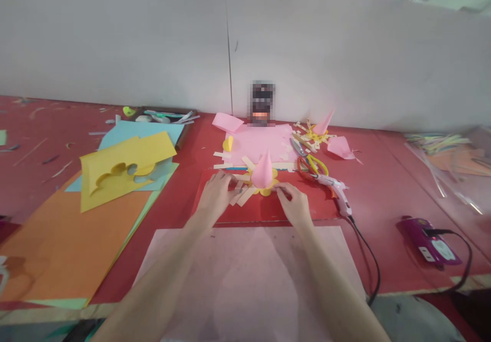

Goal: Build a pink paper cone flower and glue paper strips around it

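Note:
A pink paper cone [263, 170] stands upright on a yellow paper flower [265, 190] with rounded petals. Several cream paper strips [246, 196] fan out from its left side. My left hand [218, 191], at the left of the flower, is closed with its fingertips pinching one of these strips. On the other side, my right hand [294, 201] pinches the flower's right edge between thumb and fingers. Both lie over a red board [276, 214]. The exact grip of the fingertips is small and partly hidden.
A pink glue gun [335, 191] with a black cable and scissors [303, 152] lie to the right. Beyond is a purple power box [429, 242]. Yellow cut paper [126, 170] and orange sheets [72, 244] cover the left. Another pink cone [324, 124] stands behind.

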Available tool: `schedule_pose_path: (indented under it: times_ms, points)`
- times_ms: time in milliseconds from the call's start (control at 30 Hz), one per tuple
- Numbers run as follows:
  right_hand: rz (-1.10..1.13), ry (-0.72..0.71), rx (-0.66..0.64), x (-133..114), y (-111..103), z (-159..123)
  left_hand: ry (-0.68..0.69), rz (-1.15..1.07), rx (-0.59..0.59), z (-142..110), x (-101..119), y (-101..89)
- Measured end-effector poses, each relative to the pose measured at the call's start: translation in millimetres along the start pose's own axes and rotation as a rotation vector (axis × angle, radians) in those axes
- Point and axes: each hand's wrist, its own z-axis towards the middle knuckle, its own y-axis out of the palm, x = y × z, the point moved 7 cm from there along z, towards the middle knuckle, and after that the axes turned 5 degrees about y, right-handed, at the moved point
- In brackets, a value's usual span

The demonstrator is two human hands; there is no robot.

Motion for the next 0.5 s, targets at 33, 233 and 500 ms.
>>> schedule_pose_path:
  times_ms: [33,233,500]
  points:
    - [0.001,0.003,-0.001,0,0,0,0.020,-0.048,-0.026,1,-3,-0.7]
    - [-0.005,0.018,-0.006,0,-1,1,0.003,-0.237,-0.104,-3,-16,-5.9]
    - [0.005,0.031,-0.014,1,0,2,-0.014,-0.046,-0.135,-11,-2,-8.6]
